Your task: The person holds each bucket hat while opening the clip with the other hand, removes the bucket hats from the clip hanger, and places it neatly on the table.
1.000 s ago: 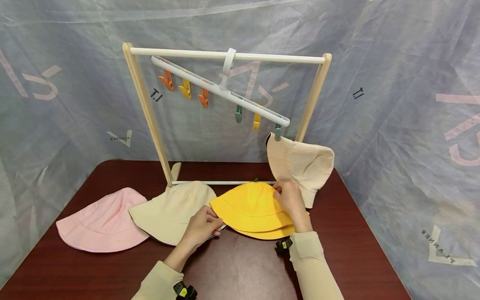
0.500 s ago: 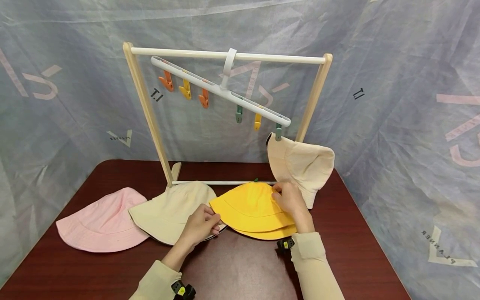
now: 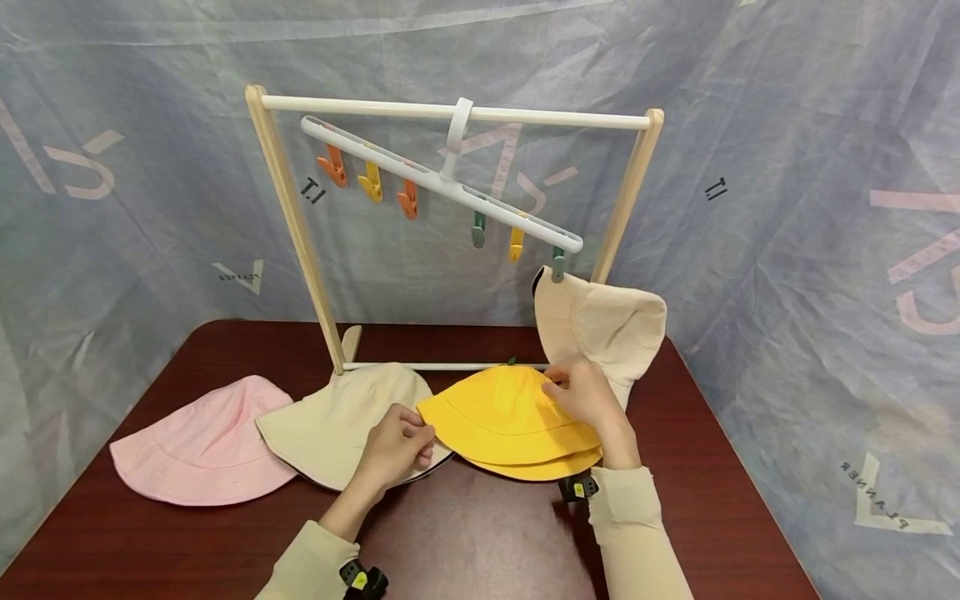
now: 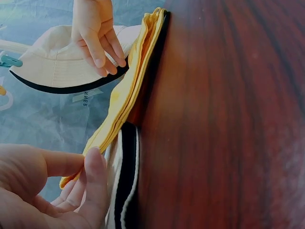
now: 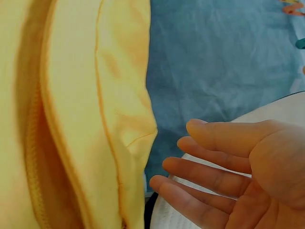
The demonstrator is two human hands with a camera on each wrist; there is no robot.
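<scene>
A yellow bucket hat [image 3: 510,412] lies folded flat on the table, its layered brim towards me. My left hand [image 3: 397,446] pinches the left corner of that brim between thumb and fingers, as the left wrist view shows. Over the hat's right side hovers my right hand [image 3: 588,400]; in the right wrist view its fingers [image 5: 205,176] are spread, apart from the yellow cloth, and hold nothing. Behind that hand a cream bucket hat [image 3: 618,325] hangs by its brim from a green clip [image 3: 558,265]. A second cream hat [image 3: 345,425] lies partly under my left hand.
A pink hat [image 3: 202,446] lies at the table's left. A wooden-sided rack [image 3: 292,217] stands at the back, with a white hanger [image 3: 375,156] hooked on its top bar. The hanger slopes down to the right and carries several coloured clips [image 3: 407,200].
My right hand has shifted slightly to the right, with its wrist further out from the yellow hat. The left hand has drawn slightly left, still pinching the brim corner.
</scene>
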